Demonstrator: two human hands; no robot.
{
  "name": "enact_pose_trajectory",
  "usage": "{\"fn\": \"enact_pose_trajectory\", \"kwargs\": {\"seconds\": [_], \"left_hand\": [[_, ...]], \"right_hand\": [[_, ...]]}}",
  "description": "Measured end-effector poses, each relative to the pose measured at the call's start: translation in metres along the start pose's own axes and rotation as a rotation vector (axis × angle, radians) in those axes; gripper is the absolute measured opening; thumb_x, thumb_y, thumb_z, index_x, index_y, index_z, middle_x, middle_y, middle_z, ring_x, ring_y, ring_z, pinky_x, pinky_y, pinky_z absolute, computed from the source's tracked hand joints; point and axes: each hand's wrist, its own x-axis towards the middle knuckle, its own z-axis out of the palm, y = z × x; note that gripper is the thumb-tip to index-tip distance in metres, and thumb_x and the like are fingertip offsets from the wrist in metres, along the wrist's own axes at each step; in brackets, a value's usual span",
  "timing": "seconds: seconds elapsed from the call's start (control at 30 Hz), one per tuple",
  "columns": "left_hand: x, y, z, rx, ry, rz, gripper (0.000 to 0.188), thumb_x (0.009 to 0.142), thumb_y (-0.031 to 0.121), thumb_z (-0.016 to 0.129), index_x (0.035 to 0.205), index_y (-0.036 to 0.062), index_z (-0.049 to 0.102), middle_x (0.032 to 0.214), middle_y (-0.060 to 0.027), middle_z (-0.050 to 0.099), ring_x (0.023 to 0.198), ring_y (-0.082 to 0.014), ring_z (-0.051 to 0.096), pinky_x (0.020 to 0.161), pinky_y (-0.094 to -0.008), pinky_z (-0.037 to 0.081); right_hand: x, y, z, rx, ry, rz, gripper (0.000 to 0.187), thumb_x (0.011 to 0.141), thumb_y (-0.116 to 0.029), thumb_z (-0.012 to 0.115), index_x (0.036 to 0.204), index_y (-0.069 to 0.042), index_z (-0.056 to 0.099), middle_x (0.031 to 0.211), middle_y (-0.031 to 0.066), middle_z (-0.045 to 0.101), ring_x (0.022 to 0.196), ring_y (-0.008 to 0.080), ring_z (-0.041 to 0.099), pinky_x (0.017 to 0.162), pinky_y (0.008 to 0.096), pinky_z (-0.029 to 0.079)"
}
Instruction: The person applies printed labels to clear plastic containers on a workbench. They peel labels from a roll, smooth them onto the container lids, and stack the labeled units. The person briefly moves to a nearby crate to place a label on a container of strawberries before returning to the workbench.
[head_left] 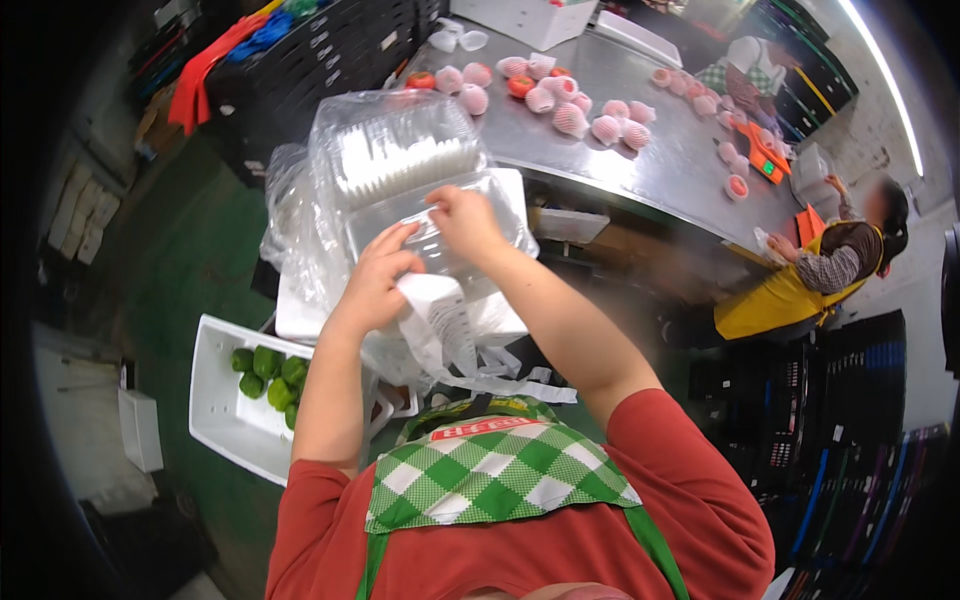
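Note:
A clear plastic tray [425,235] lies in front of me on a white foam box [510,205]. My right hand [465,222] is over it, its fingers curled into a pinch; what they hold is too small to make out. My left hand [375,280] touches the near left part of the tray, fingers bent and apart. Beyond the tray, a stack of clear plastic trays [405,155] lies inside a clear plastic bag [345,115]. Next to my left fingers is a white roll of labels [432,300], its strip hanging down toward my apron.
A white foam box [215,400] with green peppers [270,372] stands at lower left. On the metal table [640,175] are fruits in pink foam nets [570,120] and an orange scale [765,155]. A co-worker in a yellow apron [765,300] stands right; black crates [310,80] rise far left.

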Motion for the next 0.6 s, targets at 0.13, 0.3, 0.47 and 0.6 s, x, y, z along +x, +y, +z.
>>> {"fn": "enact_pose_trajectory", "kwargs": {"seconds": [0.13, 0.3, 0.47, 0.6], "left_hand": [[0.007, -0.004, 0.005, -0.020, -0.125, -0.085, 0.009, 0.076, 0.004, 0.065, 0.084, 0.0070, 0.063, 0.139, -0.0179, 0.058, 0.141, -0.0376, 0.039, 0.114, -0.0435, 0.030], [0.005, -0.006, 0.001, -0.028, -0.139, -0.098, 0.010, 0.077, 0.005, 0.065, 0.086, 0.0073, 0.062, 0.136, -0.0192, 0.060, 0.138, -0.0371, 0.044, 0.112, -0.0440, 0.032], [-0.029, 0.013, -0.004, 0.104, 0.044, -0.178, 0.006, 0.079, 0.007, 0.067, 0.084, 0.0071, 0.065, 0.145, -0.0203, 0.051, 0.140, -0.0369, 0.041, 0.114, -0.0448, 0.030], [-0.094, -0.013, 0.014, -0.518, 0.380, -0.483, 0.005, 0.079, 0.006, 0.073, 0.082, 0.0083, 0.069, 0.162, -0.0209, 0.025, 0.149, -0.0324, 0.027, 0.116, -0.0406, 0.025]], "right_hand": [[-0.002, 0.008, 0.001, -0.097, 0.030, -0.095, 0.021, 0.081, -0.013, 0.070, 0.102, -0.006, 0.070, 0.092, 0.0165, 0.071, 0.087, 0.0338, 0.068, 0.079, 0.0435, 0.054], [-0.009, -0.008, 0.005, -0.403, -0.007, -0.158, 0.024, 0.080, -0.017, 0.071, 0.101, -0.007, 0.067, 0.099, 0.0153, 0.067, 0.098, 0.0335, 0.064, 0.084, 0.0456, 0.052], [-0.012, 0.013, -0.066, -0.599, 0.191, -0.150, 0.033, 0.079, -0.024, 0.074, 0.104, -0.003, 0.067, 0.110, 0.0129, 0.066, 0.107, 0.0323, 0.060, 0.089, 0.0472, 0.048], [-0.046, 0.077, -0.079, -0.108, 0.124, 0.113, 0.057, 0.088, -0.039, 0.071, 0.123, 0.004, 0.061, 0.124, 0.0223, 0.063, 0.119, 0.0365, 0.056, 0.102, 0.0438, 0.044]]}}
